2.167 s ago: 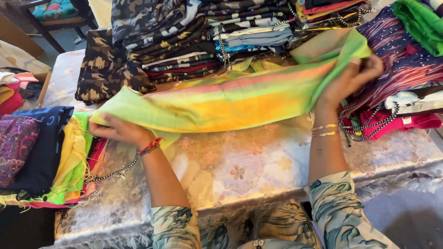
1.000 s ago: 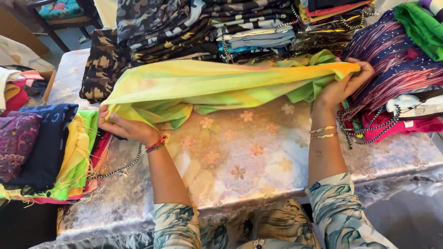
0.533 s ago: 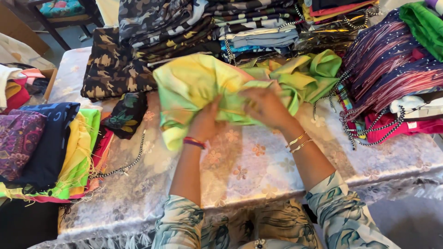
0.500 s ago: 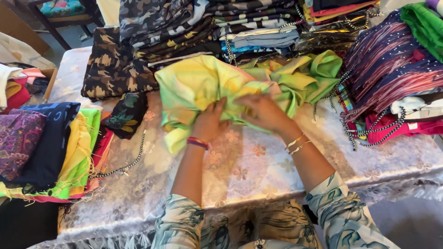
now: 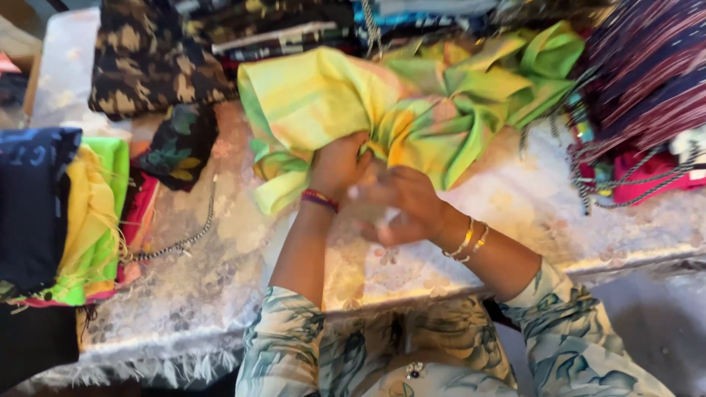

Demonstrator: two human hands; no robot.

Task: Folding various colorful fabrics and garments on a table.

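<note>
I see my left hand (image 5: 337, 163) clamped on the bunched yellow-green cloth (image 5: 346, 99), my blurred right hand (image 5: 401, 206) unclear, so the loose folds could slump onto the table (image 5: 220, 242).

Right hand (image 5: 401, 202) smeared by motion blur, fingers melting into one another, so grip on the yellow-green cloth (image 5: 368, 103) impossible to judge; left hand (image 5: 337, 163) with fingertips buried under that cloth's bunched folds, out of sight. Dark patterned stack (image 5: 154, 59) and purple striped pile (image 5: 647, 81) cropped by the top and right edges, navy fabric (image 5: 33, 198) cut off at the left edge. Beaded chain (image 5: 184, 239) lost partly beneath the pink and lime pieces (image 5: 99, 242), its far end untraceable.
</note>
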